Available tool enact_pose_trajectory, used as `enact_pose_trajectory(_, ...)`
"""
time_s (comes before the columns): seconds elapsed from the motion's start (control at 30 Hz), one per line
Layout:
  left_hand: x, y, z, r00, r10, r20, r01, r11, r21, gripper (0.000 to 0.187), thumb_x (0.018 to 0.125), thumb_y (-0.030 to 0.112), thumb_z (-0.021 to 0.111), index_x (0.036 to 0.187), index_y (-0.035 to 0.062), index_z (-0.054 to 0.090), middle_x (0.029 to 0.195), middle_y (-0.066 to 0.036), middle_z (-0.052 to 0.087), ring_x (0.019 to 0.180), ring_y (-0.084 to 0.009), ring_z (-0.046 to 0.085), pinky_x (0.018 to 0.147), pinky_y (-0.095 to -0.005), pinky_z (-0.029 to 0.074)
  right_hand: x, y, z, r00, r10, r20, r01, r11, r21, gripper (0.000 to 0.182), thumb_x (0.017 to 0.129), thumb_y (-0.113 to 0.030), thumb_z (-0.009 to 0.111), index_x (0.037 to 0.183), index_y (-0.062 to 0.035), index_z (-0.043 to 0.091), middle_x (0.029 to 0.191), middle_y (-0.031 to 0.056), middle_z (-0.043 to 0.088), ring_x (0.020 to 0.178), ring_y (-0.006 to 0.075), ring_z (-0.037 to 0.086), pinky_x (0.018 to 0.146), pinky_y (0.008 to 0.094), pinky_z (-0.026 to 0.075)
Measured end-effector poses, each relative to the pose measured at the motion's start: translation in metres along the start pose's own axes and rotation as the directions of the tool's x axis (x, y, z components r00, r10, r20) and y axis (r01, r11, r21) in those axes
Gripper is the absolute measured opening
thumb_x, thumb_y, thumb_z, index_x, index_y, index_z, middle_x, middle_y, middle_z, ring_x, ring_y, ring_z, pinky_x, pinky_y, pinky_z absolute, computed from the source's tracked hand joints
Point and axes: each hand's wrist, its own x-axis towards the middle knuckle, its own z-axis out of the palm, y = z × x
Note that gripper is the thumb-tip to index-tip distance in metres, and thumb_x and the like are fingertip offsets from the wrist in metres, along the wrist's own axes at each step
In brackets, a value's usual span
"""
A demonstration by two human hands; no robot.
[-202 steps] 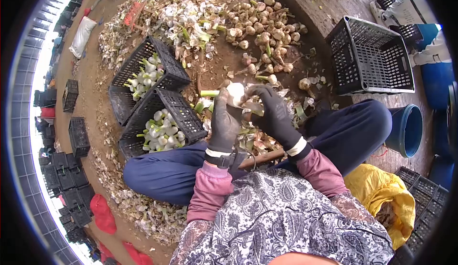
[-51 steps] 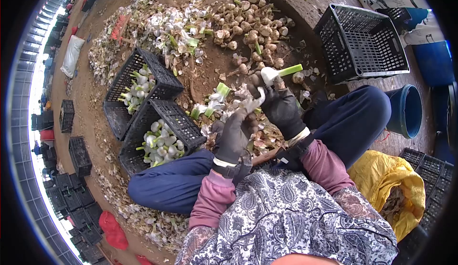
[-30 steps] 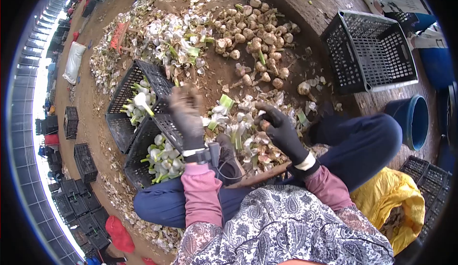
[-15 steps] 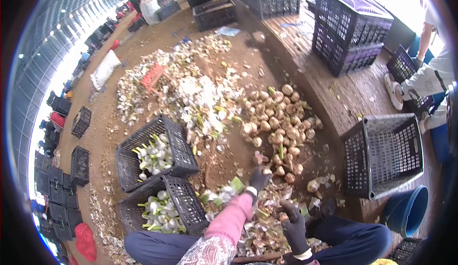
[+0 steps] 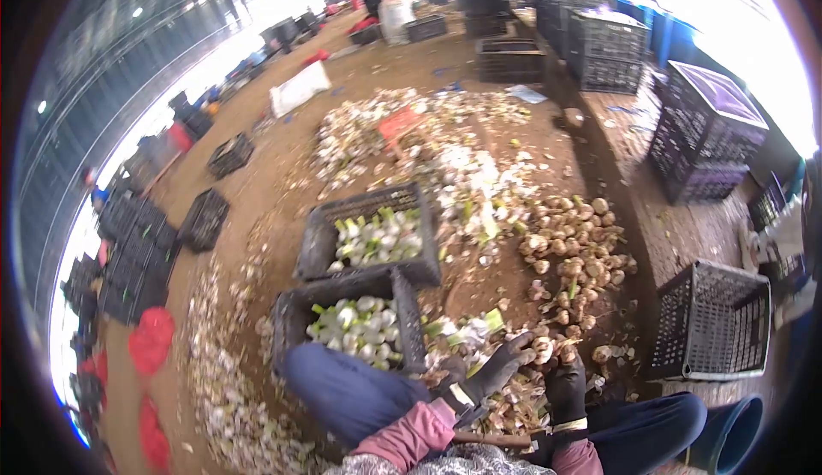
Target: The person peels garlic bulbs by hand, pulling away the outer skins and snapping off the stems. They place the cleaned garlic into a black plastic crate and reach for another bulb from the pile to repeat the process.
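Note:
Both hands wear dark gloves. My left hand [image 5: 499, 365] is low in the middle, its fingers closed around a garlic bulb [image 5: 542, 349]. Just to the right, my right hand [image 5: 566, 388] has its fingertips pressed against another brownish bulb [image 5: 568, 353]. The two hands are close together above loose peelings. Beyond them lies a pile of unpeeled garlic bulbs [image 5: 578, 244]. Left of my hands, two black crates hold white, green-stemmed garlic: the nearer crate [image 5: 413, 325] and the farther crate [image 5: 428, 240]. A wooden stick [image 5: 492, 440] lies across below my hands.
An empty black crate [image 5: 664, 329] and a blue bucket [image 5: 747, 432] stand at the right. White skins [image 5: 471, 167] cover the ground ahead, with a red item [image 5: 399, 121] among them. Stacked crates [image 5: 137, 257] are at the left. Part of another person [image 5: 779, 235] shows at the right edge.
The view has swung left, shifting the scene rightward. My left hand has drawn back from the pile toward my right hand, and both are now at bulbs.

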Motion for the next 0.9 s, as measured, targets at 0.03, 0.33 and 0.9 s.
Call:
enact_pose_trajectory(0.03,-0.009,0.008,0.003,0.999,0.031,-0.016,-0.03,0.999,0.028,0.054,0.103,0.017,0.053,0.154,0.0046,0.037,0.134,-0.003,0.056,0.119,-0.011,0.054,0.101,-0.0258,0.045,-0.001,-0.014,0.015,0.998,0.06,0.017,-0.061,0.996,0.072,0.019,0.103,-0.008,0.051,0.117,-0.0044,0.062,0.1,0.0042,0.068,0.087,0.0146,0.065,0.075,0.0302,0.054)
enact_pose_trajectory(0.33,-0.043,0.008,0.01,0.927,0.34,-0.159,-0.159,0.739,0.654,0.07,0.089,0.013,0.071,0.152,0.0065,0.04,0.153,-0.017,0.046,0.143,-0.0289,0.042,0.118,-0.0371,0.033,-0.01,0.001,0.035,0.988,0.118,0.098,-0.137,0.966,0.219,0.025,0.102,-0.032,0.061,0.103,-0.007,0.064,0.074,-0.0066,0.056,0.06,0.0058,0.047,0.051,0.0246,0.036)
enact_pose_trajectory(0.9,-0.046,0.017,0.009,0.956,0.226,-0.185,-0.165,0.94,0.297,0.072,0.087,0.002,0.073,0.152,0.0053,0.042,0.155,-0.009,0.047,0.138,-0.0148,0.043,0.114,-0.0319,0.037,0.001,0.033,0.0,0.993,-0.115,-0.024,0.107,0.971,-0.215,0.015,0.099,-0.017,0.066,0.101,-0.0025,0.068,0.086,-0.0009,0.068,0.072,0.0083,0.061,0.065,0.0228,0.048)
